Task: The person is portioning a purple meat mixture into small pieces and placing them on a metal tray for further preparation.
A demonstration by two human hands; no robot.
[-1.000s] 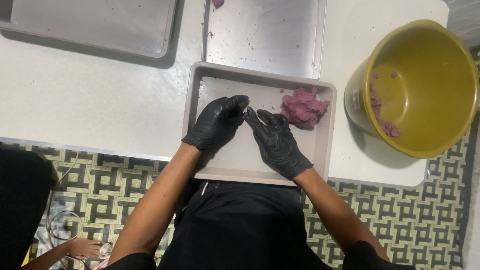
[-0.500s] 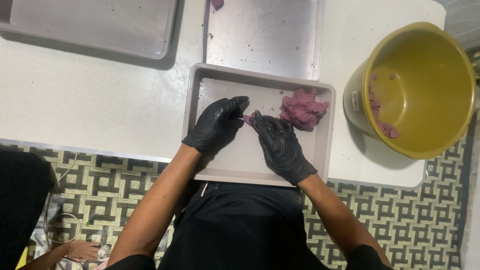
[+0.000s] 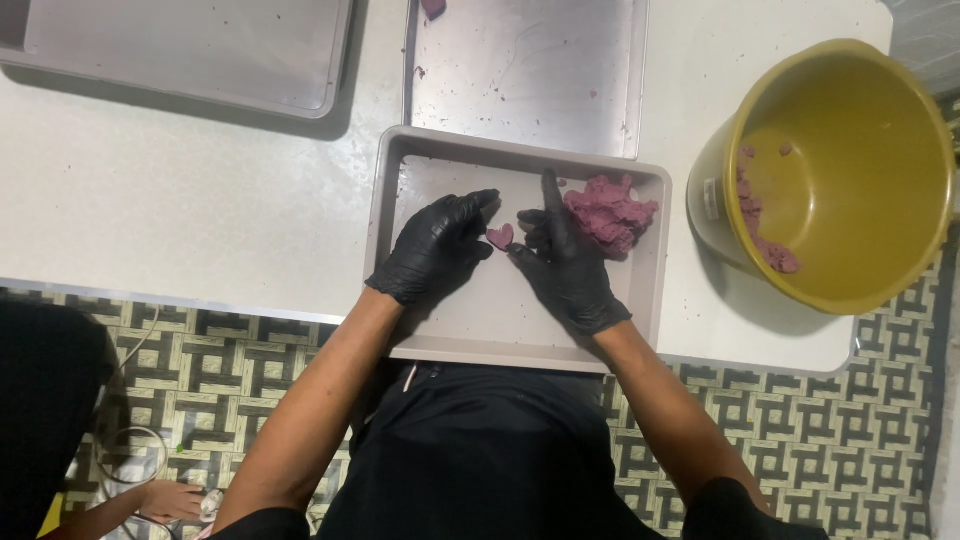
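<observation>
Two black-gloved hands work over a shallow grey tray [image 3: 440,330] on a white bench [image 3: 180,210], seen from a camera worn on the person's head. At far left, low in the frame, another person's bare hand [image 3: 165,498] rests near a coil of cable on the patterned floor [image 3: 220,370]. Above it, on the bench, a large metal baking sheet [image 3: 180,50] lies at the top-left edge, and a second metal sheet [image 3: 525,70] sits just behind the grey tray, its surface flecked with purple crumbs.

Inside the tray, the left hand [image 3: 435,250] curls its fingertips around a small piece of purple dough [image 3: 500,237], pinching it from the left. The right hand [image 3: 560,260] meets the same piece from the other side — thumb pressed near it, index finger stretched straight up toward the tray's far rim, the remaining fingers loosely bent. The small piece sits between the two hands, just above the tray floor.

Just right of the right hand, touching its fingers, a rough mound of purple dough [image 3: 610,212] lies in the tray's upper-right corner. Farther right, at the bench's edge, stands a yellow bucket [image 3: 860,240] — a few purple scraps cling to its inner wall.
</observation>
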